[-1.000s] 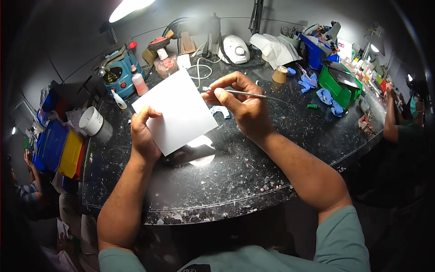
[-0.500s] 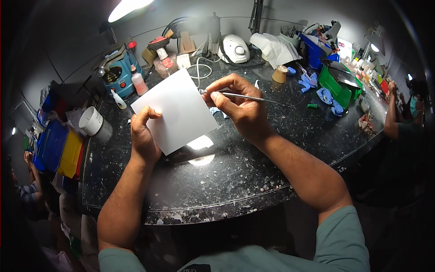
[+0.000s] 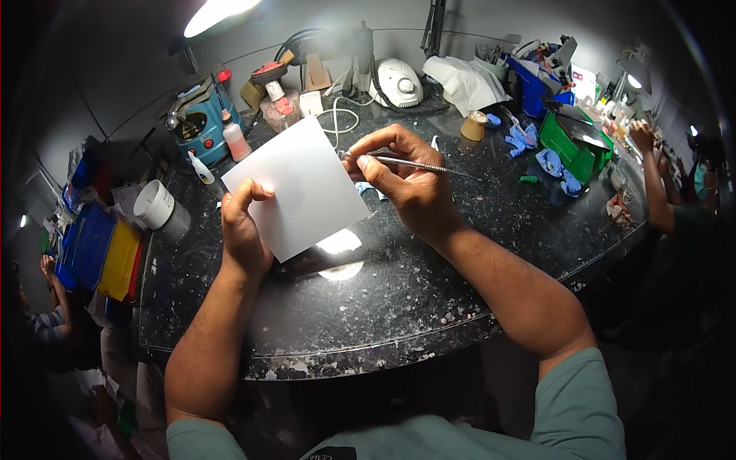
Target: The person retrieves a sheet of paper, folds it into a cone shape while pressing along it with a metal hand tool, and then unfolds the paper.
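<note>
Where grey wall (image 3: 498, 19) backs the frame's top, a glossy black, white-flecked benchtop (image 3: 399, 307) runs between the forearms (image 3: 215, 330) to its curved front edge, lower ctr. L hand (image 3: 247, 228) grasps a flat, sq. white sheet (image 3: 307, 192), ctr.; R hand (image 3: 418, 185) pinches a slim metal tool (image 3: 416, 164), tip nr. sheet's R edge.

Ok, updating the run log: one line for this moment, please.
left hand: holding flat white square; right hand: holding thin metal tool; tip: near square's edge, contact unclear; below: black worktop
</note>
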{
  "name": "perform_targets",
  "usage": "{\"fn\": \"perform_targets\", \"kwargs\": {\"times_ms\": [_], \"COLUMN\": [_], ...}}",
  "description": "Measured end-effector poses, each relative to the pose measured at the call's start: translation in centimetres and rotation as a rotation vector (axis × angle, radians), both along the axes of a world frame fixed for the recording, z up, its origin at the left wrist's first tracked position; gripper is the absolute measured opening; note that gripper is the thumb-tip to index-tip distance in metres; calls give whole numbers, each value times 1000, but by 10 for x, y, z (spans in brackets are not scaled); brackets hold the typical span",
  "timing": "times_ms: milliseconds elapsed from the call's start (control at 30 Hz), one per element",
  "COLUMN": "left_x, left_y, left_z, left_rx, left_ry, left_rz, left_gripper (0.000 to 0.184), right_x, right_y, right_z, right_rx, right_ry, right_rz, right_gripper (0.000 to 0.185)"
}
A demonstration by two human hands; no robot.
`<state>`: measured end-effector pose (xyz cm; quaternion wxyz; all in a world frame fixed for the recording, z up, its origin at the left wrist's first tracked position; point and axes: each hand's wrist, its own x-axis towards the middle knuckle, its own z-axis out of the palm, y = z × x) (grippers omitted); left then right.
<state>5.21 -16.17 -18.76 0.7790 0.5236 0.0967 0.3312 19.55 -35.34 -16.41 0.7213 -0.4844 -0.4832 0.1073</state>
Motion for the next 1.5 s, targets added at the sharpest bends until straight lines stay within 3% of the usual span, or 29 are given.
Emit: {"fn": "perform_targets", "kwargs": {"times_ms": [967, 1500], "left_x": [2, 1], "left_y": [5, 4], "left_z": [-7, -3], "left_rx": [44, 27], "left_ry": [-40, -29], "left_rz": [66, 30], "left_gripper": [16, 18], "right_x": [-1, 2], "right_y": [-3, 1], "right_z": [4, -4], "right_rx": [-97, 7], "right_ry": [-29, -30], "right_rz": [-40, 10], "right_gripper": [8, 10]}}
